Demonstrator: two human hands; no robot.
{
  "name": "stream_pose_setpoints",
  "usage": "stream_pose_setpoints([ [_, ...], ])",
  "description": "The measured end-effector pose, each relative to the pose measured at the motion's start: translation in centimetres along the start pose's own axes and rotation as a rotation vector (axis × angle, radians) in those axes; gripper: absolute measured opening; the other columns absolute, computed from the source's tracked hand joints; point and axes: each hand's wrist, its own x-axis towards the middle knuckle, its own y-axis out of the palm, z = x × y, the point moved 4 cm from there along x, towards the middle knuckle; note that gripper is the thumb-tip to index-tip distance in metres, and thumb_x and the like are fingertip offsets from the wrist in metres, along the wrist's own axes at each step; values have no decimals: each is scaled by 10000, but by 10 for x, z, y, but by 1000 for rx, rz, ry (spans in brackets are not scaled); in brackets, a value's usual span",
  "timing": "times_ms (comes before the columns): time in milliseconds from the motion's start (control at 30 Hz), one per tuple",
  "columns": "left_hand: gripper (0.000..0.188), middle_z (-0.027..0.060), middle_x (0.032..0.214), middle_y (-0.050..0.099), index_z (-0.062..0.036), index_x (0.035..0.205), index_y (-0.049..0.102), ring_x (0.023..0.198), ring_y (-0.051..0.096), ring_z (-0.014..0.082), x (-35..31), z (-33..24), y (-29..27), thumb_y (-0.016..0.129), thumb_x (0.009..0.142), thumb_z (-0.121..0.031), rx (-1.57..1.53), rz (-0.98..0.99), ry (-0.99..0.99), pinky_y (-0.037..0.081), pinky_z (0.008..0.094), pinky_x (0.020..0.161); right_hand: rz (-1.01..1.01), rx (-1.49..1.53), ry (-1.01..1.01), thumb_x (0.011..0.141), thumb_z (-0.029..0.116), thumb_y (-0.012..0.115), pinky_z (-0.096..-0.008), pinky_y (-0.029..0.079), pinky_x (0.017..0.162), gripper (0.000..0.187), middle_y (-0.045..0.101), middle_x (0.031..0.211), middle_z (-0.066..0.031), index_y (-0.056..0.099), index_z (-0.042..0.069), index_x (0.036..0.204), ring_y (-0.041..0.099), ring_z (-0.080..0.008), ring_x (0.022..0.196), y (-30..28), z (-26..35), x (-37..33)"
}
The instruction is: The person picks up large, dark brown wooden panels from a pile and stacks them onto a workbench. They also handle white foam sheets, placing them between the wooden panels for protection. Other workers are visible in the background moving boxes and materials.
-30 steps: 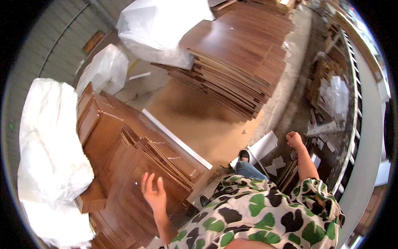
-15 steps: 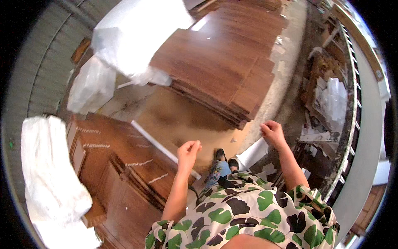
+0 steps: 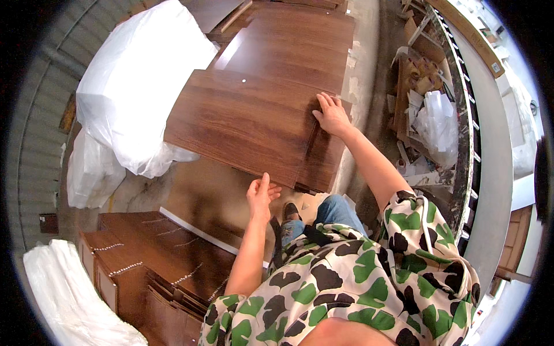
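A dark brown wood-grain panel (image 3: pixel 242 124) lies on top of a stack of similar panels in front of me. My right hand (image 3: pixel 333 117) reaches to the panel's right side, its fingers apart and touching the wood near the edge. At the near edge of the stack is my left hand (image 3: pixel 261 196), thumb raised and fingers spread; whether it touches the panel I cannot tell. The top panel sits askew over a lower panel (image 3: pixel 324 158), which shows along the right.
A white plastic-wrapped bundle (image 3: pixel 138 86) stands left of the stack. Brown cabinet-like pieces (image 3: pixel 144 242) lie at lower left, beside white wrapping (image 3: pixel 75 294). To the right are a box of tape rolls and clear plastic (image 3: pixel 435 118) and a long rail (image 3: pixel 470 144).
I have come closer to the stack. My right hand has moved forward onto the panel, and my left hand has come to its near edge with its fingers opened.
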Motion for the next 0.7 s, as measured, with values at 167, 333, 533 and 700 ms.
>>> stream_pose_setpoints([
  [167, 266, 66, 791, 568, -42, 848, 524, 689, 607, 181, -5, 1, 0, 630, 843, -285, -43, -27, 6, 492, 294, 587, 238, -159, -57, 896, 395, 429, -418, 224, 1064, 608, 239, 1424, -178, 314, -17, 1327, 216, -328, 1318, 14, 6, -8],
  [333, 188, 73, 891, 622, -41, 899, 572, 746, 602, 164, -17, 2, -10, 649, 828, -198, -94, -253, 10, 479, 301, 615, 269, -104, -186, 891, 429, 441, -442, 207, 1067, 642, 254, 1407, -203, 308, -19, 1331, 213, -346, 1317, -14, 25, -50],
  [533, 359, 120, 1076, 585, -28, 1123, 502, 978, 576, 267, -14, 13, -1, 645, 824, -165, -370, -299, 80, 488, 422, 809, 206, 17, -308, 886, 430, 442, -439, 199, 1065, 622, 284, 1396, -197, 366, -37, 1290, 214, -344, 1315, -10, -19, -4],
  [700, 394, 108, 1090, 587, -10, 1118, 515, 1002, 567, 262, -20, 11, 5, 660, 814, -213, -269, -421, 11, 463, 428, 857, 379, 22, -427, 910, 449, 369, -404, 139, 1095, 681, 200, 1439, -201, 263, -64, 1346, 111, -319, 1359, -3, -19, -18],
])
